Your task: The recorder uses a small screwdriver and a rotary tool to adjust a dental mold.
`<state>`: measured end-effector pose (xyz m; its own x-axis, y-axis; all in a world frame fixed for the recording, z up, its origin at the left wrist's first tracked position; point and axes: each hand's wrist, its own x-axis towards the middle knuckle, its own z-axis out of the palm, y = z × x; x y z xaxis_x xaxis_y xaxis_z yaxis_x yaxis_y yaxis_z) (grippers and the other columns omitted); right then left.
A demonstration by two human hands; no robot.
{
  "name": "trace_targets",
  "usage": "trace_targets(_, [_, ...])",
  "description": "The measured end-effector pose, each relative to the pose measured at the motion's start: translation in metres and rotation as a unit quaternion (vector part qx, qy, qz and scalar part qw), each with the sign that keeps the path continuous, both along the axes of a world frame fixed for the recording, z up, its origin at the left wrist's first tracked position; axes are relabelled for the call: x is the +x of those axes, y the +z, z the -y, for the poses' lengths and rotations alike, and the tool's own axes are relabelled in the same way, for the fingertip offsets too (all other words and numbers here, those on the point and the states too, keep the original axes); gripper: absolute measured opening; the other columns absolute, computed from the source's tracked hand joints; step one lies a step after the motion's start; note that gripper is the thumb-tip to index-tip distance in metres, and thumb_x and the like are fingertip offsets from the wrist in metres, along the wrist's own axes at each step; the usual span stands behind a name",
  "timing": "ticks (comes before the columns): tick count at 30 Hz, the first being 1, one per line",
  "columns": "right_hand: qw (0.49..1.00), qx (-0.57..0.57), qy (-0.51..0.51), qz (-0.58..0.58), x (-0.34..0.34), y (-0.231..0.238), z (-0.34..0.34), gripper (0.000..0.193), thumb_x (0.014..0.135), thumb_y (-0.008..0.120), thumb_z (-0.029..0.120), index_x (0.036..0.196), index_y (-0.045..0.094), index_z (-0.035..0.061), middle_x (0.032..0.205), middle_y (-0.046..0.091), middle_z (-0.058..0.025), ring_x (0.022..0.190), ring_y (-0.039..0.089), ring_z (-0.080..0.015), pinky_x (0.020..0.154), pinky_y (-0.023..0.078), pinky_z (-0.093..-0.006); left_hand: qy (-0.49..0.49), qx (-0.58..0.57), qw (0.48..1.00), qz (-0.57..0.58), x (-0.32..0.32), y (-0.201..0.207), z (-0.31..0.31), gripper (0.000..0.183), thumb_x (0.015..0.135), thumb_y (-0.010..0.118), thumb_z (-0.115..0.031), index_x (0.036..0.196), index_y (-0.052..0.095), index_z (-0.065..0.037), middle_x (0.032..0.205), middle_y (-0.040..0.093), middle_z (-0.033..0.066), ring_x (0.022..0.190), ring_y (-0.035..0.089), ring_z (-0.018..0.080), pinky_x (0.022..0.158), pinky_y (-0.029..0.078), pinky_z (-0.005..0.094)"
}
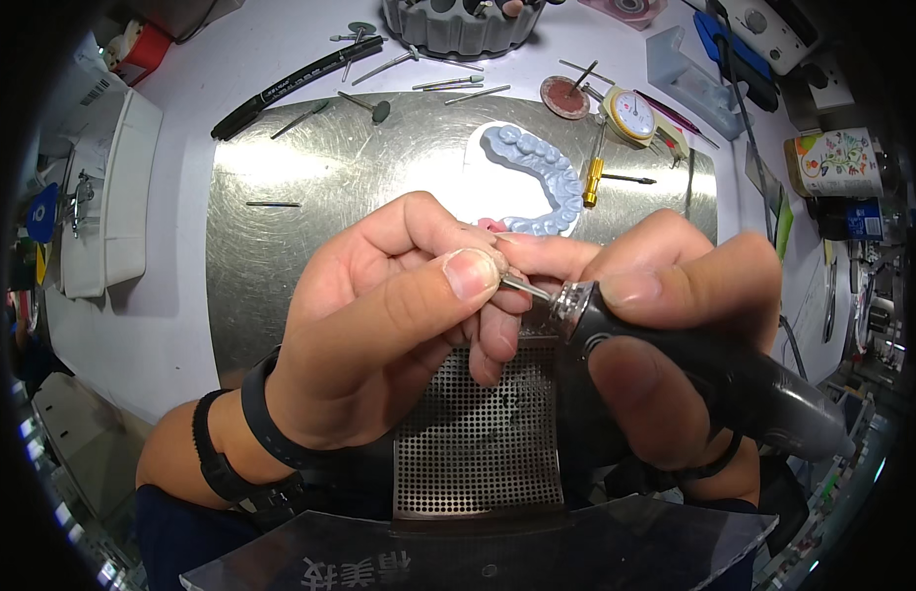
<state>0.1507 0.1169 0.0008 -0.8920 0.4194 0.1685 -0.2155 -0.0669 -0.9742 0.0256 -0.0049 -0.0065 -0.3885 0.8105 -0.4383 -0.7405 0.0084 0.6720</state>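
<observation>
In the middle, my right hand (675, 305) is closed around a black rotary handpiece (719, 379). Its thin metal shank (527, 287) points left toward my left fingertips. My left hand (379, 305) is pinched on a small pink piece (491, 226), mostly hidden by the fingers; only a bit shows above them. The shank's working tip meets the pinch, its exact contact covered by the thumb. Just beyond my hands lies a grey-blue dental arch model (555, 175) with teeth, on the metal plate (251, 266).
Below my hands is a perforated metal grille (478, 453), with a clear plastic shield (478, 557) nearer me. Loose burs and a black marker (296, 86) lie at the back left. A dial gauge (632, 115) and yellow-handled screwdriver (594, 183) are right; a white bin (113, 197) stands left.
</observation>
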Motion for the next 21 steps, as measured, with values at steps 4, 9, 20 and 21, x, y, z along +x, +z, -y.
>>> trace_targets(4, [1.000,-0.006,-0.007,0.007,-0.002,0.003,0.004,0.025,0.092,0.061,0.016,0.108,0.042,0.0098,0.086,0.048,-0.0085,0.087,0.063,-0.0281,0.103,0.038,-0.0610,-0.001,0.022,1.000,-0.005,-0.001,-0.001,0.001,0.018,0.086,0.058,-0.022,0.086,0.049,-0.006,0.080,0.058,0.0093,0.065,0.055,0.0106,0.052,0.043,0.0194])
trace_targets(9, [0.999,0.025,0.035,-0.013,0.000,-0.001,-0.003,0.026,0.091,0.061,0.015,0.108,0.042,0.0097,0.086,0.048,-0.0082,0.090,0.063,-0.0309,0.102,0.040,-0.0611,-0.001,0.026,1.000,-0.011,-0.001,-0.002,0.002,0.018,0.086,0.058,-0.021,0.088,0.049,-0.006,0.080,0.058,0.0092,0.066,0.055,0.0105,0.052,0.043,0.0195])
trace_targets(20, [0.999,0.020,0.015,-0.021,0.000,-0.004,-0.002,0.027,0.091,0.062,0.016,0.107,0.041,0.0099,0.087,0.047,-0.0084,0.089,0.064,-0.0309,0.100,0.041,-0.0614,-0.017,0.041,0.999,-0.003,-0.002,-0.003,0.001,0.016,0.087,0.057,-0.020,0.087,0.049,-0.006,0.079,0.058,0.0078,0.066,0.057,0.0092,0.052,0.044,0.0179])
trace_targets(21, [0.999,0.019,0.015,-0.021,0.000,-0.004,-0.002,0.027,0.091,0.062,0.016,0.107,0.041,0.0099,0.087,0.047,-0.0084,0.089,0.064,-0.0309,0.100,0.041,-0.0614,-0.017,0.040,0.999,-0.004,-0.001,-0.002,0.001,0.016,0.087,0.057,-0.020,0.087,0.049,-0.006,0.079,0.058,0.0078,0.066,0.057,0.0092,0.052,0.044,0.0179])
